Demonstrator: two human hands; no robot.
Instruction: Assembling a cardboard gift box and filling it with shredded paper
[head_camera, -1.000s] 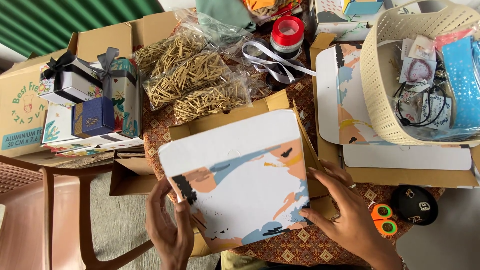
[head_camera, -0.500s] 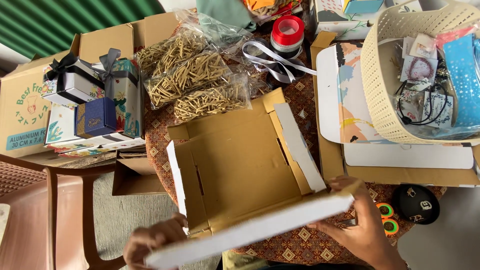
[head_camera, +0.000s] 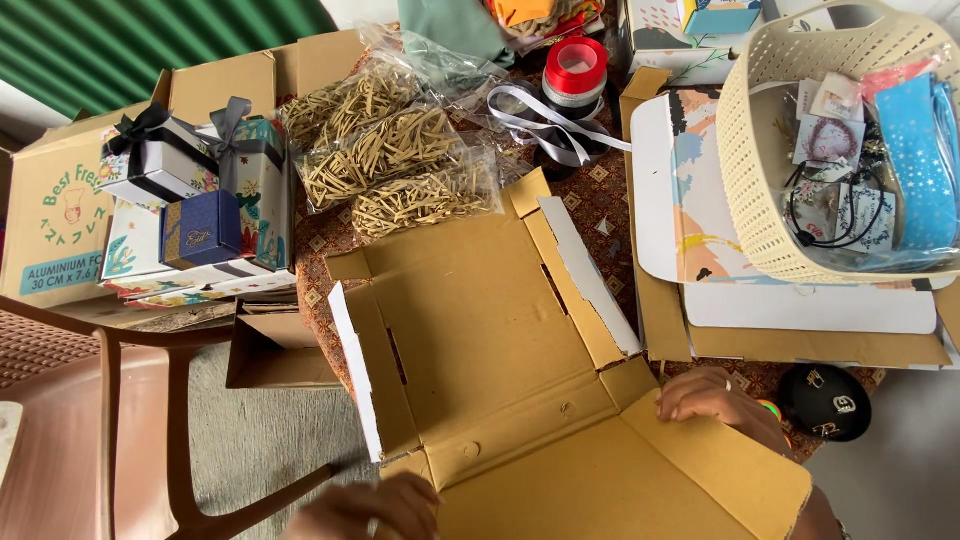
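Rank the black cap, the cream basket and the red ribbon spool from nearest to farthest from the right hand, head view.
From the right hand:
1. Black cap, just to its right on the table.
2. Cream basket, up and to the right.
3. Red ribbon spool, far up at the table's back.

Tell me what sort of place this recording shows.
Probably a home gift-packing table. The left hand and right hand rest on an opened cardboard mailer box, with ribboned gift boxes, bags of paper shred filler and ribbon spools around it.
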